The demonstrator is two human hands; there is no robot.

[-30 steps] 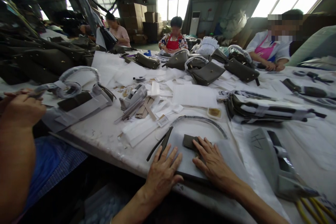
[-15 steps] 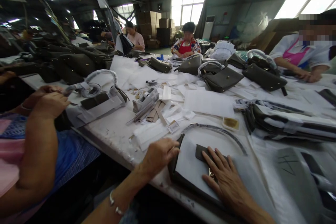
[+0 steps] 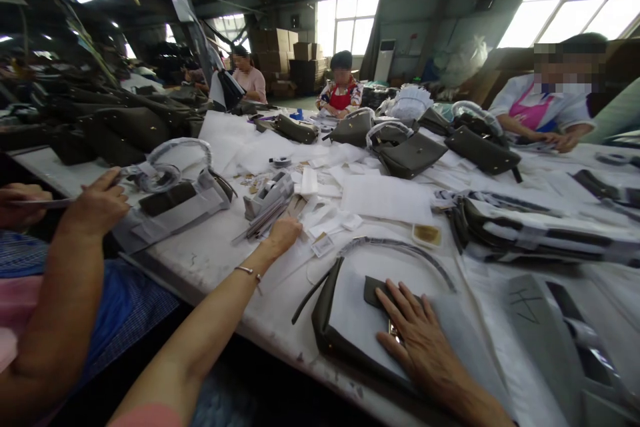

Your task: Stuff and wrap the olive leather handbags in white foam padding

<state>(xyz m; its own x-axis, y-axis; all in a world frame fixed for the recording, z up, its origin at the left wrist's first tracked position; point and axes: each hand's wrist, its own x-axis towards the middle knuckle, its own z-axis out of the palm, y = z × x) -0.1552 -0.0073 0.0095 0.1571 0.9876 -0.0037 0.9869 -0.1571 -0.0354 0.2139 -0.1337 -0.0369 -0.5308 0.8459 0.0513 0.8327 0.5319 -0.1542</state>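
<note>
A dark olive handbag [image 3: 325,320] lies flat at the table's front edge, a white sheet [image 3: 350,293] over its front. Its plastic-wrapped handle [image 3: 400,243] arches toward the back, and a thin dark strap [image 3: 313,293] sticks out on the left. My right hand [image 3: 417,337] rests on the bag with fingers spread, touching the flap [image 3: 371,290] and partly covering a metal clasp [image 3: 394,330]. Farther left, my left hand [image 3: 284,236] is over white sheets beside cardboard strips [image 3: 295,207]. Its fingers are curled closed, and what they hold, if anything, is hidden.
A tape dispenser [image 3: 273,190], a tag [image 3: 321,245] and a small amber-filled dish [image 3: 427,235] lie behind the bag. Wrapped bags [image 3: 540,233] stand right. A co-worker's hand [image 3: 97,207] is at the left, near another wrapped bag [image 3: 175,203]. Other people sit across the table.
My left hand has left the handbag's left edge and moved away, up and left, to the white sheets. The thin strap now shows. My right hand stays on the bag. The view has shifted slightly.
</note>
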